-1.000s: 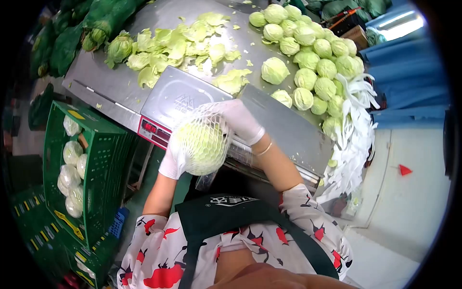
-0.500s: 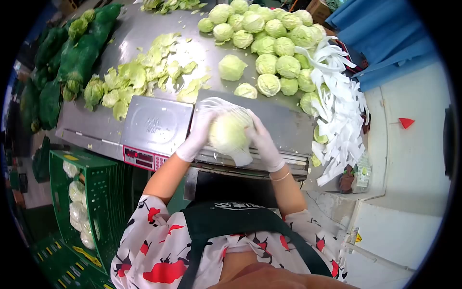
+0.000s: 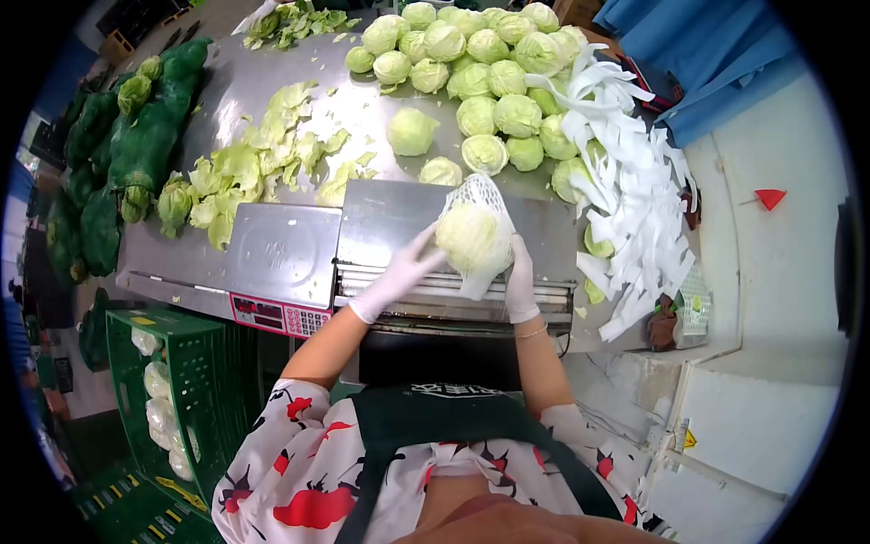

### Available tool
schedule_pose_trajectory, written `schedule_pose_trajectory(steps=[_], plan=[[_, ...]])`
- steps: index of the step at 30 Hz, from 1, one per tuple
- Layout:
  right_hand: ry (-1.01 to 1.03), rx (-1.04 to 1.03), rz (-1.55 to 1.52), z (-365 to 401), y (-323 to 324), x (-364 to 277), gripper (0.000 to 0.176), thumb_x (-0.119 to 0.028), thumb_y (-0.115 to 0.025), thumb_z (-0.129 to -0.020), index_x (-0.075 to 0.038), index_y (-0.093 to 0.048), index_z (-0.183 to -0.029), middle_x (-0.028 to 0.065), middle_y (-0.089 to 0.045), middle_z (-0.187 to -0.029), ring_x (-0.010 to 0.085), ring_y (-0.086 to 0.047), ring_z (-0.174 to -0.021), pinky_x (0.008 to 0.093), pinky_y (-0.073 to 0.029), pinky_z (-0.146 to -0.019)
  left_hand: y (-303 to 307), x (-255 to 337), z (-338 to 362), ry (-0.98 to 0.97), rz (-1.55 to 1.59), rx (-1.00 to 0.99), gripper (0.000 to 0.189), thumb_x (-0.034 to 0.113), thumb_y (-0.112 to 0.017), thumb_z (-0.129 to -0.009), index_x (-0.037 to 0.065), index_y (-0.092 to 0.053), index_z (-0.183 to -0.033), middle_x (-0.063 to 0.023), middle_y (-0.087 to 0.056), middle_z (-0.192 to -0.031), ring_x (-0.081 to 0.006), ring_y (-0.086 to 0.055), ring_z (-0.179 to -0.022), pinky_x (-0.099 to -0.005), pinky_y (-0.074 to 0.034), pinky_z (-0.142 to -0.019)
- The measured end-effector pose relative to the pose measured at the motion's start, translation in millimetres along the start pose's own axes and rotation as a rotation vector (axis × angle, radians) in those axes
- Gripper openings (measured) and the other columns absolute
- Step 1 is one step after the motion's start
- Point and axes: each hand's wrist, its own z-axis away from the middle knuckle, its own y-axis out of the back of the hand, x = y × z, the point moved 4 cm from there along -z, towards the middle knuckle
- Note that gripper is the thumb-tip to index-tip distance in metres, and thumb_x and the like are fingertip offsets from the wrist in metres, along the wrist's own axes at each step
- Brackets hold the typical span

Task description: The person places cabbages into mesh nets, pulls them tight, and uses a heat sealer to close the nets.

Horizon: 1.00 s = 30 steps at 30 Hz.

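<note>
A pale cabbage in a white foam net is held between my two gloved hands, above the metal wrapping station and its rollers. My left hand touches the cabbage's lower left side, fingers pointing up and right. Along the net's right side is my right hand, its fingers close together against the net. The net's upper end rises past the cabbage, and its lower end hangs over the rollers. Just behind lie two bare cabbages, a larger one and a smaller one.
A scale adjoins the station on the left. Loose leaves and green net sacks lie farther left. Piled cabbages and white foam nets occupy the right. A green crate holds wrapped cabbages at lower left.
The netted cabbage and my right hand have moved right in view. My left hand has shifted from the cabbage's upper left side to its lower left. The view has shifted slightly.
</note>
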Motion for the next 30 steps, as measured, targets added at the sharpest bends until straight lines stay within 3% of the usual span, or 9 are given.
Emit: schedule_pose_trajectory(steps=[7, 10, 14, 18, 21, 24, 26, 28, 30], plan=[[-0.151, 0.096, -0.286, 10.7, -18.1, 29.6, 0.043, -0.028, -0.035, -0.104, 0.0, -0.051, -0.132, 0.0083, -0.06, -0.128, 0.0189, -0.056, -0.117, 0.0337, -0.041, -0.103, 11.4, 39.9, 8.0, -0.095, -0.29, 0.221, 0.078, 0.027, -0.072, -0.082, 0.007, -0.036, -0.148, -0.0147, -0.051, -0.114, -0.0196, -0.055, -0.093, -0.0303, -0.048, -0.087], [0.129, 0.178, 0.643, 25.1, -27.7, -15.7, 0.041, -0.027, -0.044, -0.102, 0.003, -0.054, -0.128, 0.0171, -0.062, -0.125, 0.0231, -0.058, -0.117, 0.0345, -0.043, -0.099, 27.0, 27.2, 7.1, 0.005, -0.266, 0.138, 0.07, 0.03, -0.071, -0.085, 0.009, -0.042, -0.145, -0.015, -0.054, -0.116, -0.0207, -0.057, -0.098, -0.0303, -0.048, -0.089], [0.073, 0.125, 0.432, 21.9, 6.8, -2.8, 0.038, -0.023, -0.049, -0.1, 0.002, -0.055, -0.127, 0.0219, -0.063, -0.12, 0.0307, -0.06, -0.113, 0.0345, -0.044, -0.097, 45.5, 18.8, 23.3, -0.016, -0.008, 0.216, 0.065, 0.033, -0.068, -0.089, 0.009, -0.043, -0.144, -0.0143, -0.058, -0.114, -0.0226, -0.058, -0.102, -0.0334, -0.046, -0.094], [0.528, 0.368, 1.258, 82.3, 24.2, -57.8, 0.039, -0.027, -0.058, -0.094, 0.002, -0.059, -0.12, 0.0163, -0.064, -0.11, 0.0305, -0.058, -0.107, 0.0426, -0.041, -0.101, 84.2, 19.6, 91.3, -0.148, -0.936, 0.464, 0.066, 0.031, -0.071, -0.082, 0.004, -0.049, -0.138, -0.0147, -0.063, -0.094, -0.0287, -0.059, -0.087, -0.0412, -0.047, -0.082], [0.493, 0.688, 1.79, 122.2, 39.5, -52.2, 0.045, -0.032, -0.062, -0.089, -0.001, -0.057, -0.121, 0.0149, -0.062, -0.106, 0.0312, -0.054, -0.108, 0.0503, -0.033, -0.106, 86.1, 1.2, 130.1, -0.137, -1.15, 0.443, 0.069, 0.031, -0.073, -0.08, 0.002, -0.048, -0.137, -0.0118, -0.064, -0.088, -0.0282, -0.058, -0.083, -0.0411, -0.045, -0.079], [0.283, 0.583, 1.805, 126.4, 39.5, -19.8, 0.052, -0.035, -0.062, -0.088, 0.001, -0.054, -0.124, 0.0171, -0.061, -0.107, 0.0329, -0.05, -0.115, 0.0556, -0.024, -0.111, 60.2, 3.9, 135.8, -0.14, -1.157, 0.424, 0.075, 0.026, -0.075, -0.079, 0.001, -0.042, -0.142, -0.0049, -0.066, -0.088, -0.0256, -0.056, -0.088, -0.0417, -0.041, -0.087], [0.182, 0.504, 1.568, 111.8, 45.2, -3.0, 0.045, -0.031, -0.064, -0.088, -0.004, -0.057, -0.123, 0.0134, -0.063, -0.099, 0.0287, -0.053, -0.11, 0.0548, -0.021, -0.113, 45.9, -15.6, 128.9, -0.16, -1.109, 0.453, 0.074, 0.028, -0.073, -0.08, 0.003, -0.042, -0.143, -0.0098, -0.062, -0.079, -0.0264, -0.056, -0.09, -0.0406, -0.041, -0.084], [0.052, 0.478, 1.324, 103.3, 51.5, 9.6, 0.042, -0.03, -0.064, -0.088, -0.008, -0.059, -0.123, 0.0109, -0.064, -0.094, 0.0257, -0.054, -0.109, 0.0543, -0.019, -0.113, 51.1, -27.2, 126.6, -0.013, -0.833, 0.489, 0.058, 0.013, -0.067, -0.085, 0.006, -0.049, -0.139, -0.0095, -0.064, -0.084, -0.0202, -0.057, -0.082, -0.0379, -0.043, -0.084], [0.041, 0.364, 0.953, 107.7, 46.5, -16.1, 0.02, -0.014, -0.062, -0.089, -0.005, -0.065, -0.107, 0.0095, -0.064, -0.087, 0.0234, -0.059, -0.097, 0.0501, -0.033, -0.107, 59.8, -30.0, 124.2, 0.149, -0.17, 0.416, 0.04, 0.009, -0.063, -0.09, 0.004, -0.06, -0.13, -0.0056, -0.063, -0.081, -0.0144, -0.056, -0.079, -0.032, -0.045, -0.083]])
